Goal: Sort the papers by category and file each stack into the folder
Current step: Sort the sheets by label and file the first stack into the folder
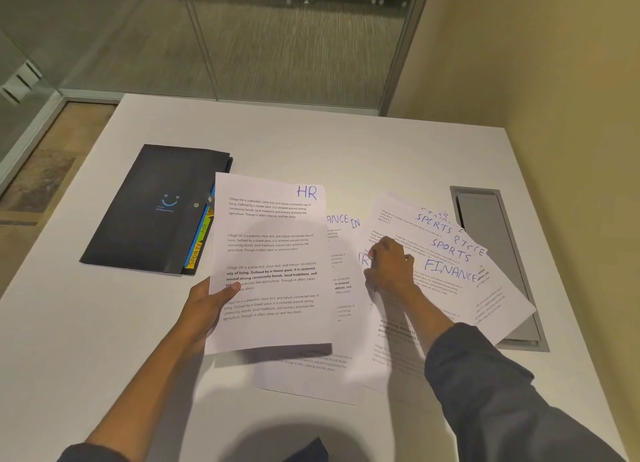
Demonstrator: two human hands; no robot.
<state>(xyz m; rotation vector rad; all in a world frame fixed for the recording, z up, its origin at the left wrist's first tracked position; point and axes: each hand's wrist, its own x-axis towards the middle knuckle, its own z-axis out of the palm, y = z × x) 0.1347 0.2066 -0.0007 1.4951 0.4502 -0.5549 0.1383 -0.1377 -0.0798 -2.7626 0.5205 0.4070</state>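
Observation:
My left hand (207, 307) grips the left edge of a sheet marked HR (273, 254), thumb on top, holding it raised above the table. My right hand (389, 266) rests with curled fingers on a fanned pile of papers (446, 264) marked SPORTS and FINANCE; its fingertips pinch at the corner of a sheet whose HR label is partly hidden. A further sheet marked FINANCE (341, 240) lies under the raised page. The black expanding folder (152, 209) lies shut at the left, with coloured tabs reading SPORTS and HR along its right side.
The white table (346, 143) runs to a glass partition at the back and a beige wall on the right. A grey recessed cable hatch (495, 240) sits at the right, partly covered by the fanned papers.

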